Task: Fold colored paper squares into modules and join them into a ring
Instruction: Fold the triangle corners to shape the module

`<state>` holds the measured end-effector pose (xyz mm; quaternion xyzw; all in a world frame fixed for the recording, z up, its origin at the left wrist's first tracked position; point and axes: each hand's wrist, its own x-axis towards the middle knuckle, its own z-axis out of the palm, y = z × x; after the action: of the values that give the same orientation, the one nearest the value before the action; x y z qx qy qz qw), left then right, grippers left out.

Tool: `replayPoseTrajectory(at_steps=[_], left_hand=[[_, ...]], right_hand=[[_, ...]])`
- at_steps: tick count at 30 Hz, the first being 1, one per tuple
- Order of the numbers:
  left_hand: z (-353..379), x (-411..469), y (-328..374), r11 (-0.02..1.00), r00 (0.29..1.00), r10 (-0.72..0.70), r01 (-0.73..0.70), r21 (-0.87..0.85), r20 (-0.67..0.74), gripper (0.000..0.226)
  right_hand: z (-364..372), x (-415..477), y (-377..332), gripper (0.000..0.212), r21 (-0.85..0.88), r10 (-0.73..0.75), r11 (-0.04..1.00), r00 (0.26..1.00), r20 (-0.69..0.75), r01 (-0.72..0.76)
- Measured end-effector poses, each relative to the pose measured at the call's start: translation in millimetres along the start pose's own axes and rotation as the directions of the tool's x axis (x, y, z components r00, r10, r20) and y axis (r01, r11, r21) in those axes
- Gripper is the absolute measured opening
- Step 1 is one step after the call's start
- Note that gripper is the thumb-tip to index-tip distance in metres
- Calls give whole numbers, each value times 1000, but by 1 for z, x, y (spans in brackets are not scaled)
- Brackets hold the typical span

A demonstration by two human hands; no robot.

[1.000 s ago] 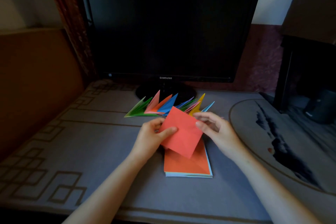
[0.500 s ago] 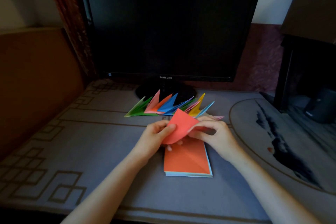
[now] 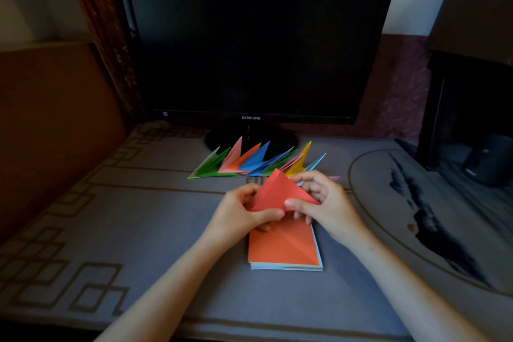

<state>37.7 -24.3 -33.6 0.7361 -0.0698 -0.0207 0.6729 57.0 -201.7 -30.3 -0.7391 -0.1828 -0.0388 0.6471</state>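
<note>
Smooth red paper triangle (image 3: 280, 191), pinched.

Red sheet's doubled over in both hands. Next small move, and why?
Probably line up the two meeting corners, then press the fold flat into a crease. The red sheet is pinched by the left hand and right hand above the paper stack. It is bent into a triangle, but its fold looks rounded rather than sharp.
</note>
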Motion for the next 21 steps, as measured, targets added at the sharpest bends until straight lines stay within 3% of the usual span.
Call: replayPoseTrajectory(at_steps=[12,21], left_hand=[[-5,2,1,996,995,77,-74,40,-68,16],[-11,5,2,989,987,44,-64,-131,-152,26]], right_hand=[[-3,4,-4,19,84,36,996,999,-25,-34],[-6,6,-4,17,103,50,994,998,-45,-45]])
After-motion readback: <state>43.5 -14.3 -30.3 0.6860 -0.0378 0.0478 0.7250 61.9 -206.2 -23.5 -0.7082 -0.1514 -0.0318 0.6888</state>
